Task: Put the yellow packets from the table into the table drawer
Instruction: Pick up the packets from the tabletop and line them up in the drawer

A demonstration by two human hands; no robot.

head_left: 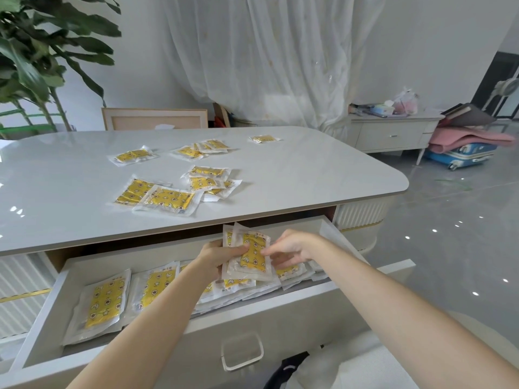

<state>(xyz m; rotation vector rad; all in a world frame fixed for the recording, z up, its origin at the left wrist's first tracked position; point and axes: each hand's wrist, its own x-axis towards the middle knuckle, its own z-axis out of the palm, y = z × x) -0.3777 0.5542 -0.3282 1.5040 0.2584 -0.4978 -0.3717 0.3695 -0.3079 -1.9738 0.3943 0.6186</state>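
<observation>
Just above drawer, yellow packets gripped in left hand, right hand (fingers loose) touching them

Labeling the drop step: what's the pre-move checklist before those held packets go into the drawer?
1. Drawer pulled open: ok.
2. Left hand grips the held packets: ok.
3. Held packets above the drawer opening: ok.
4. Right hand pinching them or only touching: cannot tell.
5. Table emptied of packets: not ok, loose packets lie on it.
</observation>
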